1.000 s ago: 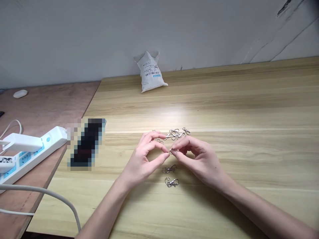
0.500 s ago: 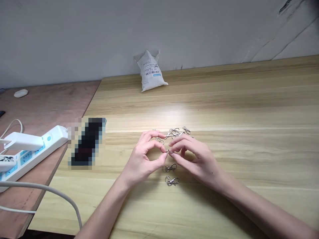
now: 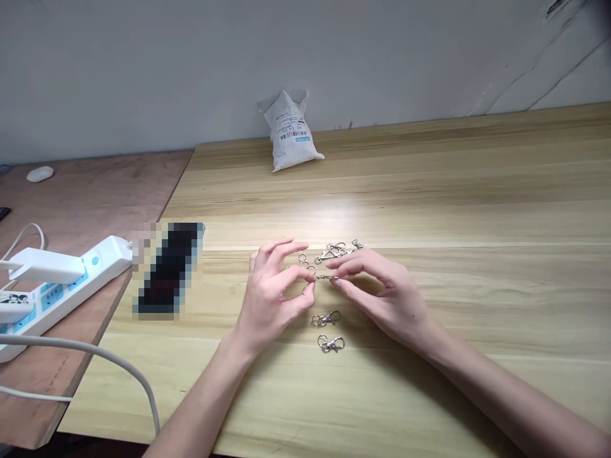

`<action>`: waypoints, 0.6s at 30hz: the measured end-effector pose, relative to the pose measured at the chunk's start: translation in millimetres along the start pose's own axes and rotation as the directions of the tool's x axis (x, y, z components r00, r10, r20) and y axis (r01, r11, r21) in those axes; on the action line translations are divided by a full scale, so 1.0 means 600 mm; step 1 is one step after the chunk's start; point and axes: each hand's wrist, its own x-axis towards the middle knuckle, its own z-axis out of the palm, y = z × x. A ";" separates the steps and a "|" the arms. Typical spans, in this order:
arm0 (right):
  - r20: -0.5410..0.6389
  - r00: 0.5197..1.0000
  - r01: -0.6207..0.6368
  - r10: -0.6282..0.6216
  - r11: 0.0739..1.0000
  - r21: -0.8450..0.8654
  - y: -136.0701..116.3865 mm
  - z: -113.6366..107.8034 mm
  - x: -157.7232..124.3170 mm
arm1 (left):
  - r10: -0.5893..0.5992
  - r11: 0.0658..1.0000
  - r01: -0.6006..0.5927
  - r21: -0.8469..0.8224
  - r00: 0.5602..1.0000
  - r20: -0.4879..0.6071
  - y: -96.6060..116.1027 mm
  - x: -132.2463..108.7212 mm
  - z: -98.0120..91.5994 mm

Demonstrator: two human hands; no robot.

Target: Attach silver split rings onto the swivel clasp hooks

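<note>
Between my two hands a small metal clasp point(image 3: 325, 277) is stretched level above the table. My left hand point(image 3: 274, 296) pinches its left end, where a ring seems to be, mostly hidden by the fingertips. The right end is pinched by thumb and forefinger of my right hand point(image 3: 384, 289). Nearer me lie two clasps with rings joined on, an upper one point(image 3: 326, 319) and a lower one point(image 3: 331, 344). Loose split rings point(image 3: 303, 259) rest just beyond my left fingers. Several silver clasps point(image 3: 336, 247) lie in a pile behind my right fingers, partly covered by them.
A white plastic parcel point(image 3: 292, 137) leans near the wall at the back of the wooden table point(image 3: 453, 191). To the left are a pixelated dark object point(image 3: 169, 267), a white power strip point(image 3: 102, 257) with plugs, a grey cable point(image 3: 114, 362) and a small white case point(image 3: 40, 174).
My hands have drawn a little apart, and more of the clasp shows between them. My left hand has shifted left, uncovering more of the loose rings. The view has moved slightly.
</note>
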 end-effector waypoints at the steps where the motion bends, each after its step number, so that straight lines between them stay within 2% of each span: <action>1: -0.007 0.996 0.086 -0.087 0.989 -0.116 0.003 -0.002 0.002 | 0.013 0.999 -0.013 0.043 1.000 -0.007 -0.001 0.000 -0.001; 3: 0.023 0.975 0.218 -0.222 0.922 -0.322 0.010 -0.004 0.003 | 0.036 0.993 -0.034 0.112 0.999 -0.014 -0.002 -0.001 -0.003; 6: 0.061 0.955 0.281 -0.289 0.827 -0.487 0.013 -0.006 0.002 | 0.062 0.984 -0.057 0.172 0.998 -0.024 -0.002 -0.001 -0.003; 18: 0.033 0.919 0.321 -0.394 0.696 -0.642 0.003 -0.006 0.001 | 0.042 0.988 -0.039 0.148 0.999 -0.016 0.000 -0.001 -0.001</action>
